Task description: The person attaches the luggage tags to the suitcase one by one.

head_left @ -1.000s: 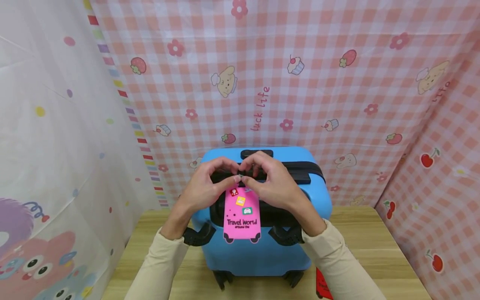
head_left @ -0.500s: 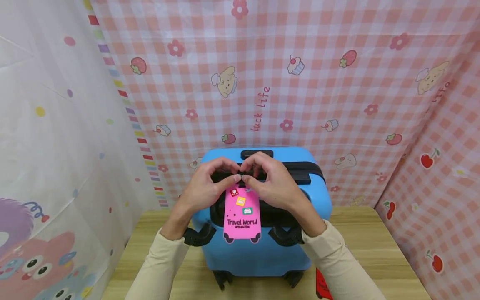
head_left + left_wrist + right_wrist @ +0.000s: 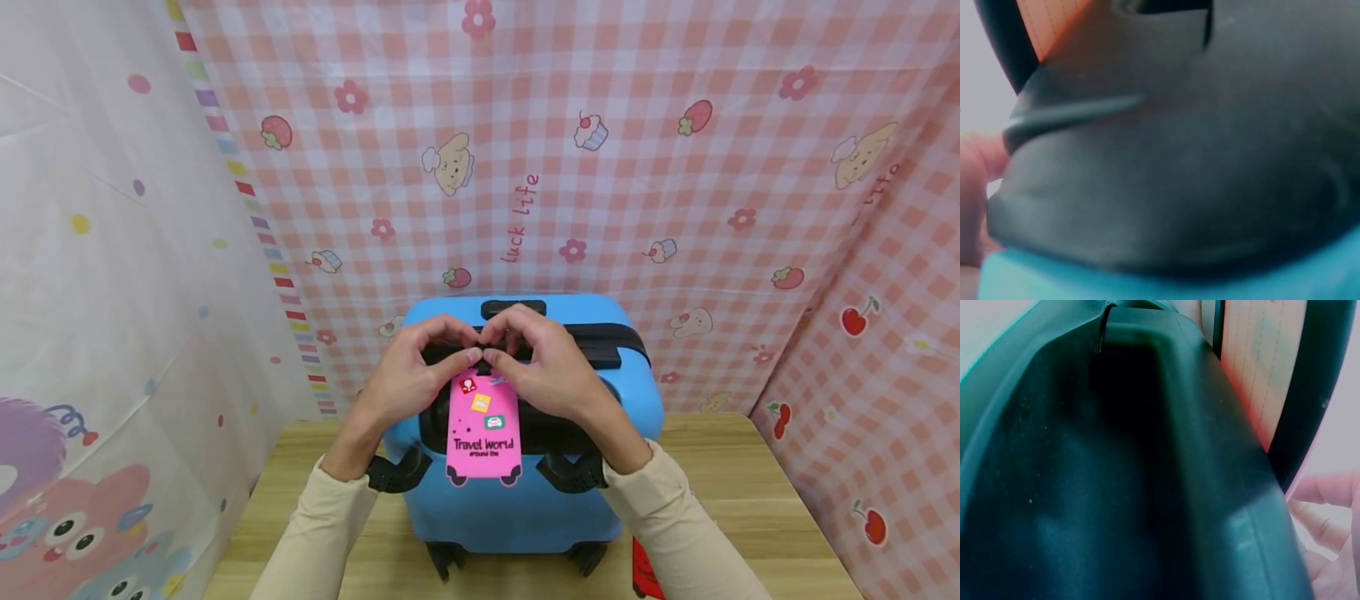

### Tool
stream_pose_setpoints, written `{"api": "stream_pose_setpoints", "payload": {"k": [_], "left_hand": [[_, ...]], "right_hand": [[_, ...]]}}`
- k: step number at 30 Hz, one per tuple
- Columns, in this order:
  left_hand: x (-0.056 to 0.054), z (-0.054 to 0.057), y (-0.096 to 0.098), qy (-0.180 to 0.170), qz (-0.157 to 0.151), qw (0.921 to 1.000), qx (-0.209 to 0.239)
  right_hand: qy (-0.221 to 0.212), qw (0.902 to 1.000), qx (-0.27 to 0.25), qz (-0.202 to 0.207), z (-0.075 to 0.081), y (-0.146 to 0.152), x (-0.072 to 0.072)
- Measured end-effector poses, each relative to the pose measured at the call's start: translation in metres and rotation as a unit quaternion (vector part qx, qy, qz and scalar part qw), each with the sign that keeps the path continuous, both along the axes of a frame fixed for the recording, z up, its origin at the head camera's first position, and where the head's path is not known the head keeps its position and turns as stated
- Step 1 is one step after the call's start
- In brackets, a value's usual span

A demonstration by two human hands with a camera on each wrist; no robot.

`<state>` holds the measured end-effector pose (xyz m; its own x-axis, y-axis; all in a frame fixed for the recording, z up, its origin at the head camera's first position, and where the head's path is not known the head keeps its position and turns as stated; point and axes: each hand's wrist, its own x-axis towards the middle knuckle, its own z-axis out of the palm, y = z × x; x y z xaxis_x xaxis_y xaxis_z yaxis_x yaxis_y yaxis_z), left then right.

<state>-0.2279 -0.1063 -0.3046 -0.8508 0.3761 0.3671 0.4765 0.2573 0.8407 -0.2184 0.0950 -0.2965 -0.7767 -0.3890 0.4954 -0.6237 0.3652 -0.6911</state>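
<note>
A pink luggage tag point(image 3: 483, 425), shaped like a small suitcase and printed "Travel World", hangs upright in front of the blue suitcase point(image 3: 517, 508). Its short black strap point(image 3: 483, 365) runs up between my two thumbs. My left hand point(image 3: 408, 371) pinches the strap from the left with thumb and curled forefinger. From the other side my right hand point(image 3: 555, 367) pinches it too, so the fingertips nearly meet over the suitcase's black side handle. The suitcase's black recessed panel fills most of the left wrist view, with fingers point(image 3: 972, 200) at its left edge. Fingers point(image 3: 1329, 531) also show in the right wrist view.
The suitcase stands on black wheels on a wooden table point(image 3: 720, 483). Near my right sleeve lies a red luggage tag point(image 3: 645, 571), partly hidden. Behind hangs a pink checked cloth point(image 3: 525, 125), with a white patterned cloth point(image 3: 187, 333) at the left.
Both hands and the pink tag stay in almost the same place. A small greyish bit between the thumb tips no longer shows; dark strap is seen there.
</note>
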Motion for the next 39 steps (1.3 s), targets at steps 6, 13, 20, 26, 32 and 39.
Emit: {"api": "stream_pose_setpoints", "payload": {"k": [6, 13, 20, 26, 32, 39], "left_hand": [[-0.0002, 0.0000, -0.0001, -0.004, 0.003, 1.0000, -0.001], [0.0004, 0.0005, 0.0000, -0.002, 0.007, 1.0000, -0.004], [0.0002, 0.0000, 0.0003, 0.001, 0.011, 0.9999, -0.003], [0.0008, -0.0001, 0.0011, 0.005, 0.019, 0.9998, -0.007], [0.0006, -0.0008, 0.0015, 0.004, 0.019, 0.9998, -0.002], [-0.0001, -0.0001, 0.0017, 0.012, 0.022, 0.9997, 0.001]], "right_hand": [[0.000, 1.0000, -0.001, 0.000, 0.0004, -0.0003, 0.0001], [0.002, 1.0000, -0.003, 0.003, 0.0004, -0.0005, -0.0004], [0.005, 1.0000, -0.003, 0.003, 0.0006, -0.0012, -0.0002], [0.006, 1.0000, -0.003, 0.004, 0.0008, -0.0013, -0.0002], [0.013, 0.9998, -0.005, 0.012, 0.0002, -0.0009, -0.0009], [0.017, 0.9997, -0.007, 0.017, 0.0004, -0.0003, -0.0016]]}}
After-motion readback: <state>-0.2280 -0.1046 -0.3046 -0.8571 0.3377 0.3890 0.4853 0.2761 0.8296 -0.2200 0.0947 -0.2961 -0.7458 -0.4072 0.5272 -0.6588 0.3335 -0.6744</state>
